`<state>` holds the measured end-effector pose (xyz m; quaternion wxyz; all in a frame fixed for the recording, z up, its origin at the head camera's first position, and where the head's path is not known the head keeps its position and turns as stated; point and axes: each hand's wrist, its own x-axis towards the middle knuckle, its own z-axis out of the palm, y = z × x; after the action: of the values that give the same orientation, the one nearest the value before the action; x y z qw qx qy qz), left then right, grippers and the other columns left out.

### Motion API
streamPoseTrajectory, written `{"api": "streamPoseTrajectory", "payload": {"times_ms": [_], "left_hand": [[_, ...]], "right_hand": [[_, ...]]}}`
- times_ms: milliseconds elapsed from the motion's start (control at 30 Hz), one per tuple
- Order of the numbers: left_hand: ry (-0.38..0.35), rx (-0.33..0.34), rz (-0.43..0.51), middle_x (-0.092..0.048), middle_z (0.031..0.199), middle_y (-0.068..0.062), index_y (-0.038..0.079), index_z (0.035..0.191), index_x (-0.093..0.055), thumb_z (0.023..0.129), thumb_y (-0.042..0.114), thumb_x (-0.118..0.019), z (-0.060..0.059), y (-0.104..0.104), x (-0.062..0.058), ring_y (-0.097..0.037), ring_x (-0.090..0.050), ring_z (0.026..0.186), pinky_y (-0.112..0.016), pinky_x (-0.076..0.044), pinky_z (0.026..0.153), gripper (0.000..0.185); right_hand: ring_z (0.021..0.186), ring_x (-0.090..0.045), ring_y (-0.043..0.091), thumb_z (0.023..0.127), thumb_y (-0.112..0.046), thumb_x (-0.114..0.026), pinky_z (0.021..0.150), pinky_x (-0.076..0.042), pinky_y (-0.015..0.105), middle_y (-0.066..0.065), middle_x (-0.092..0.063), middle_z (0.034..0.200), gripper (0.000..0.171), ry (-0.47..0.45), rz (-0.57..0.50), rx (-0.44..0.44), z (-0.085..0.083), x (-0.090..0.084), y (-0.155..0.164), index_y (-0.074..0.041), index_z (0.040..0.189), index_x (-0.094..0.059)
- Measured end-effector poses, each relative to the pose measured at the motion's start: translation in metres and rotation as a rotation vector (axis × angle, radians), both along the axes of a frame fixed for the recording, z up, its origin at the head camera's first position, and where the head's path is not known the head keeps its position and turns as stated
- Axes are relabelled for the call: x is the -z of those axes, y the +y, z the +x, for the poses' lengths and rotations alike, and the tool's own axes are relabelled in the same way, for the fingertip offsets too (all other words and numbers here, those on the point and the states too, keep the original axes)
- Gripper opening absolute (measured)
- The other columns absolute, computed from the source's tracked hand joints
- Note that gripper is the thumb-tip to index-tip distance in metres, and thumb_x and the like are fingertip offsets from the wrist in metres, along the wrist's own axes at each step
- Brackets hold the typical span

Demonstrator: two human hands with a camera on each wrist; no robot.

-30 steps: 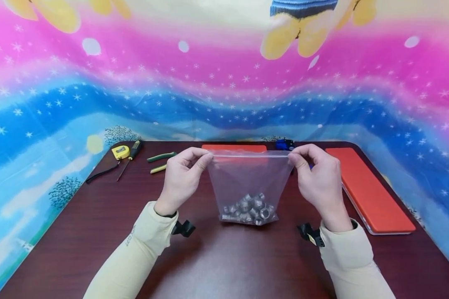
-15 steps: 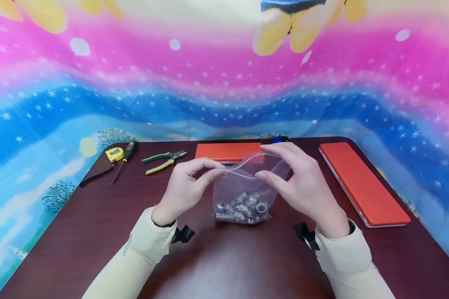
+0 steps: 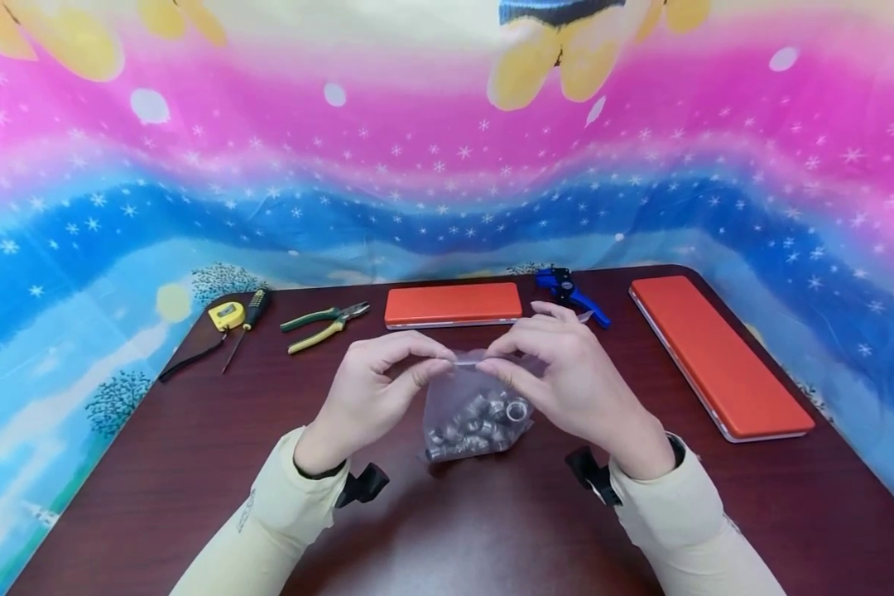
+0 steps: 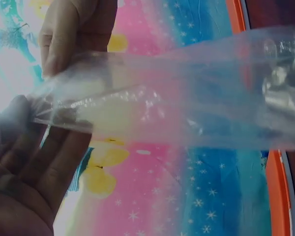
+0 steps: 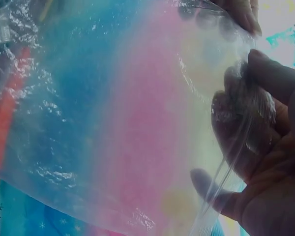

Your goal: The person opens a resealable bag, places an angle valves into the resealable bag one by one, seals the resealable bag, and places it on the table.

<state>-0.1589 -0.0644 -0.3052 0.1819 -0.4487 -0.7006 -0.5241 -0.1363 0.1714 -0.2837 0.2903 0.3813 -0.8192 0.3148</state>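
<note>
A clear zip bag (image 3: 447, 406) hangs upright over the table, its top edge between both hands. Several silvery metal fittings (image 3: 480, 426) lie bunched in its bottom; one shows a round open end. My left hand (image 3: 368, 389) pinches the top edge between thumb and fingers at the left. Close beside it, my right hand (image 3: 577, 385) pinches the same edge, leaving a short stretch of seal between the fingertips. In the right wrist view the bag's film (image 5: 147, 123) spreads in front of the right fingers. The left wrist view shows the bag (image 4: 152, 93) stretched away from the fingertips.
A tape measure (image 3: 227, 316), a screwdriver (image 3: 249, 319) and pliers (image 3: 328, 324) lie at the back left. Behind the bag is a red case (image 3: 453, 305), with a blue-handled tool (image 3: 574, 295) beside it. A longer red case (image 3: 723, 356) lies on the right.
My right hand has moved left along the bag's top edge, close to the left hand. The mouth, stretched straight at first and then gaping, is now gathered between the hands.
</note>
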Motion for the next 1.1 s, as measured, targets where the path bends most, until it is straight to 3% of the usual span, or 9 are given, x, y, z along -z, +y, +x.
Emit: {"api": "streamPoseTrajectory", "payload": {"times_ms": [133,200,500,700,800,867,1000,1100], "left_hand": [[-0.135,-0.034,-0.02,-0.072,0.094,0.003,0.011,0.102,-0.074,0.091,0.007,-0.072,0.004,0.002,0.002,-0.014,-0.065,0.077,-0.03,-0.053,0.067,0.012],[-0.167,-0.054,-0.021,-0.073,0.094,0.004,0.012,0.102,-0.075,0.091,0.008,-0.072,0.005,0.004,0.003,-0.015,-0.065,0.075,-0.03,-0.053,0.065,0.011],[-0.045,-0.166,0.038,-0.073,0.086,0.001,0.006,0.093,-0.073,0.092,0.007,-0.07,0.003,0.003,0.002,-0.013,-0.064,0.076,-0.029,-0.051,0.068,0.004],[-0.103,-0.189,0.089,-0.072,0.082,0.002,0.005,0.093,-0.072,0.093,0.008,-0.068,0.002,-0.004,0.0,-0.015,-0.066,0.079,-0.03,-0.052,0.072,0.005],[-0.13,-0.191,0.104,-0.072,0.081,0.001,0.006,0.093,-0.072,0.092,0.006,-0.068,0.003,-0.006,-0.001,-0.016,-0.067,0.079,-0.03,-0.053,0.073,0.004],[-0.135,-0.181,0.122,-0.072,0.082,0.0,0.006,0.094,-0.072,0.092,0.004,-0.068,0.003,-0.006,-0.001,-0.017,-0.068,0.079,-0.031,-0.054,0.073,0.005],[-0.139,-0.156,0.143,-0.073,0.085,-0.002,0.006,0.096,-0.073,0.09,0.0,-0.069,0.002,-0.003,-0.001,-0.018,-0.069,0.079,-0.033,-0.055,0.074,0.009],[-0.169,-0.138,0.106,-0.073,0.088,0.0,0.008,0.096,-0.073,0.091,0.002,-0.069,-0.001,-0.001,0.002,-0.017,-0.069,0.082,-0.031,-0.055,0.073,0.009]], "right_hand": [[0.076,-0.062,0.007,0.082,-0.015,-0.082,0.105,-0.036,0.048,-0.006,-0.069,0.081,0.01,0.009,-0.009,0.037,0.001,0.002,-0.003,-0.013,0.088,-0.075],[0.076,-0.062,0.007,0.081,-0.015,-0.083,0.105,-0.037,0.047,-0.006,-0.069,0.081,0.01,0.016,-0.014,0.047,0.002,0.002,-0.004,-0.014,0.088,-0.076],[0.073,-0.054,0.009,0.083,-0.016,-0.081,0.087,-0.042,0.04,-0.011,-0.067,0.08,0.007,-0.003,-0.014,0.055,0.004,-0.004,0.004,-0.016,0.089,-0.077],[0.063,-0.051,0.007,0.083,-0.013,-0.081,0.062,-0.042,0.025,-0.013,-0.067,0.079,0.009,-0.163,-0.043,0.103,-0.005,-0.005,0.023,-0.02,0.087,-0.077],[0.058,-0.047,0.008,0.081,-0.011,-0.082,0.056,-0.038,0.021,-0.014,-0.066,0.078,0.012,-0.159,-0.073,0.126,-0.004,-0.005,0.023,-0.02,0.086,-0.077],[0.06,-0.046,0.007,0.079,-0.009,-0.083,0.057,-0.036,0.02,-0.012,-0.065,0.077,0.013,-0.08,-0.07,0.14,-0.001,-0.007,0.021,-0.018,0.086,-0.076],[0.067,-0.056,0.01,0.075,-0.006,-0.085,0.085,-0.046,0.025,-0.005,-0.065,0.075,0.015,0.117,-0.026,0.161,0.005,-0.015,0.021,-0.012,0.085,-0.076],[0.069,-0.059,0.011,0.074,-0.006,-0.086,0.096,-0.044,0.036,-0.005,-0.067,0.075,0.017,0.124,0.017,0.159,0.008,-0.019,0.025,-0.013,0.085,-0.076]]}}
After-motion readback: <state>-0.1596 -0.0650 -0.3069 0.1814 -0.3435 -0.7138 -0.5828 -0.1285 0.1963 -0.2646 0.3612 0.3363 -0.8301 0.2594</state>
